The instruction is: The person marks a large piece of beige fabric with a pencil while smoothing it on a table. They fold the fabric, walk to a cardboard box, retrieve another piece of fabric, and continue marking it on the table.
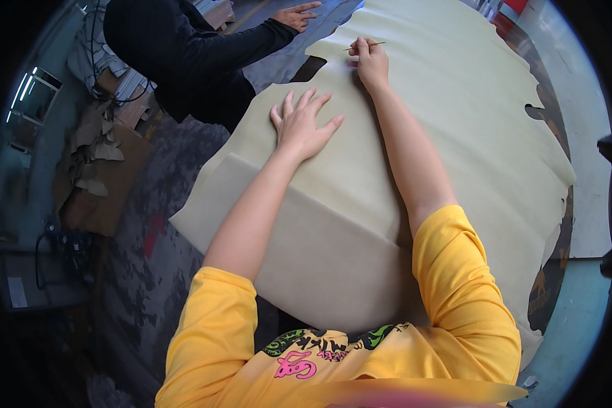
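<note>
A large pale beige-green sheet [455, 129] with ragged, curved edges, which looks like a leather hide, spreads out in front of me. My left hand [304, 126] lies on it near its left edge, fingers spread. Farther off and to the right, my right hand [369, 62] pinches a thin brownish stick [376, 44] that looks like a slim marking tool. The stick lies nearly level just above the sheet; I cannot tell whether its tip touches. Closer to my body, the sheet drops over an edge and hangs down.
A person in dark hooded clothing [183, 61] stands at the far left, one hand [296, 16] held out beside the sheet. Scraps [102, 146] lie on brown board at the left. A pale surface [588, 170] runs along the right.
</note>
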